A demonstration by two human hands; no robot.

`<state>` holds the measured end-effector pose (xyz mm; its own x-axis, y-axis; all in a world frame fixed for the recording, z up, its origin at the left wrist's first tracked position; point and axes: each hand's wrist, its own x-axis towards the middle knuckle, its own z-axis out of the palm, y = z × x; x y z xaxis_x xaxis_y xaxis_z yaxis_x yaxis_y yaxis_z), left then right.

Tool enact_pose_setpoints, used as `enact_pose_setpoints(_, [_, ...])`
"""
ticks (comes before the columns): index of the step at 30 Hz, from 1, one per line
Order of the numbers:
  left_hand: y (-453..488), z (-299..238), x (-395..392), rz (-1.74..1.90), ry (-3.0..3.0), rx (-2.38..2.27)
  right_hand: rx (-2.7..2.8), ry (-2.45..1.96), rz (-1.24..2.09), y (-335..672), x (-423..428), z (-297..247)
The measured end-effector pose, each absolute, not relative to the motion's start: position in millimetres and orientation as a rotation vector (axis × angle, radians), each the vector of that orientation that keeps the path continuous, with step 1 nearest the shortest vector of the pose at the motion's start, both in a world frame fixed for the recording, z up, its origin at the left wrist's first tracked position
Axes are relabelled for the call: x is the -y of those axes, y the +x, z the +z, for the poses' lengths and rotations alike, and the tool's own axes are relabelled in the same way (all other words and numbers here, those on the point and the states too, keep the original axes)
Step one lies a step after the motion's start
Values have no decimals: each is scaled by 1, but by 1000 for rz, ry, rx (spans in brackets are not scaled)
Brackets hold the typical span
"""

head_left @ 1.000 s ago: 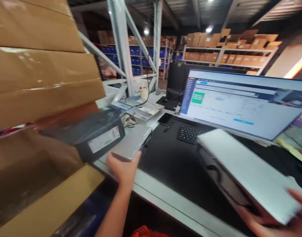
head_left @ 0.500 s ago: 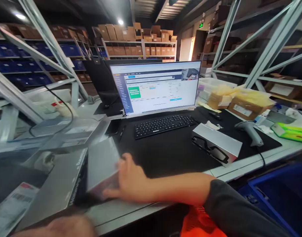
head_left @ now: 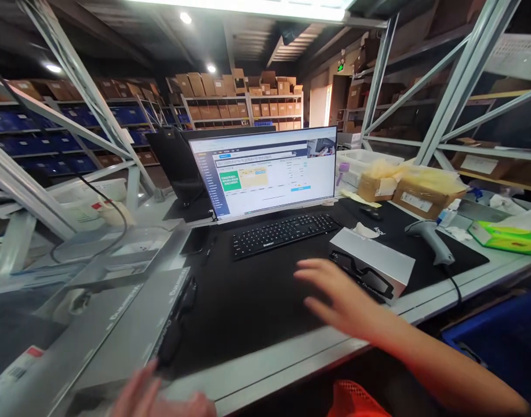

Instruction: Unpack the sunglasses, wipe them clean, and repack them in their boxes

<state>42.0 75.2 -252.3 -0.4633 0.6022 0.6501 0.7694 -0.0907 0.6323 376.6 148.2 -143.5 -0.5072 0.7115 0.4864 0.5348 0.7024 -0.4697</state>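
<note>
My right hand (head_left: 335, 295) hovers over the black desk mat (head_left: 257, 295) with fingers spread, holding nothing, just left of a silver box (head_left: 374, 263) with glasses printed on its side. My left hand (head_left: 156, 397) shows blurred at the bottom edge, fingers apart, beside the near end of grey boxes (head_left: 130, 330) lying at the desk's left. A keyboard (head_left: 283, 231) and a lit monitor (head_left: 265, 171) stand behind the mat.
A barcode scanner (head_left: 431, 237) with its cable lies right of the silver box. Cardboard parcels (head_left: 417, 194) and a green packet (head_left: 504, 234) sit at the far right. Metal rack posts (head_left: 457, 87) flank the desk. A blue bin (head_left: 500, 341) stands below right.
My right hand has let go of the grey box at the left and swung right toward the silver box. My view has turned from the cartons to the desk.
</note>
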Motion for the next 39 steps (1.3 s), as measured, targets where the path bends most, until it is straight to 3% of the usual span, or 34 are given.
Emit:
enact_pose_setpoints(4, [96, -216, -104, -1478, -1871, 1598, 1945, -1432, -34, 498, -165, -154])
enact_pose_setpoints(9, [140, -207, -175, -869, -2457, 1769, 1950, -1703, 69, 567, -168, -189])
enact_pose_setpoints(15, [134, -225, -275, -771, -1908, 2272, 1884, -1581, 323, 593, -178, -219])
enact_pose_setpoints(20, [108, -236, -318, -714, -1712, 2509, 1596, -1504, 490, 646, -246, -204])
enact_pose_setpoints(28, [101, -240, -343, -788, -1593, 2545, 1985, -1568, 393, 580, -385, -195])
enact_pose_setpoints(39, [111, -244, -376, -853, -1509, 2553, 2258, -1660, 113, 525, -461, -219])
